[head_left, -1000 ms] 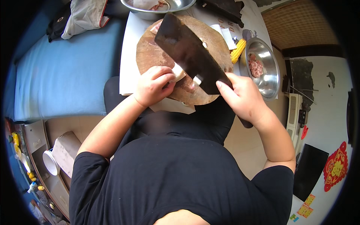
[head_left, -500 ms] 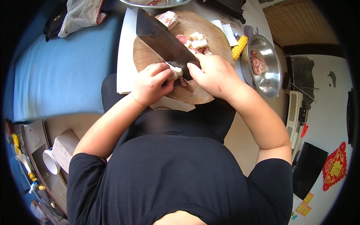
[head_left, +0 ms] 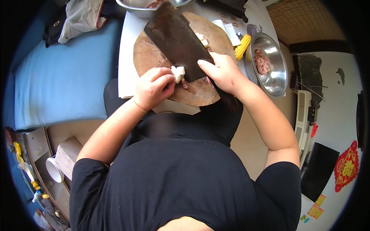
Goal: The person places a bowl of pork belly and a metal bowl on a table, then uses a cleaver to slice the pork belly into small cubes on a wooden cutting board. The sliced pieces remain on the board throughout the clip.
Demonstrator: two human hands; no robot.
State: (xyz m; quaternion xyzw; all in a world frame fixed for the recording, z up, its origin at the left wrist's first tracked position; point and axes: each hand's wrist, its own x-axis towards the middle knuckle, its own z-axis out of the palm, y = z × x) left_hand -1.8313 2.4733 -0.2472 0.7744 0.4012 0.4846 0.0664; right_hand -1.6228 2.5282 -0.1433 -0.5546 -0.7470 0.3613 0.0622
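My right hand (head_left: 225, 73) is closed round the handle end of a broad dark cleaver (head_left: 177, 42). Its blade slants up to the left over a round wooden chopping board (head_left: 144, 54). My left hand (head_left: 154, 86), fingers curled, pinches a whitish piece of fatty meat (head_left: 178, 73) at the board's near part, just left of the blade. A small reddish meat scrap (head_left: 185, 84) lies beside it. Cut white chunks (head_left: 202, 39) show past the blade on the board's far right side; the blade hides the board's middle and what lies there.
Right of the board stand a yellow corn cob (head_left: 243, 47) and a steel bowl (head_left: 280, 65) holding minced meat (head_left: 262, 63). Another metal bowl (head_left: 140, 12) with meat is at the far edge. White folded paper (head_left: 232, 34) lies near the corn. A blue couch (head_left: 65, 77) is on the left.
The cleaver has come up off the board and its broad side now faces up more, with my right hand shifted slightly right. My left hand stays on the fatty meat.
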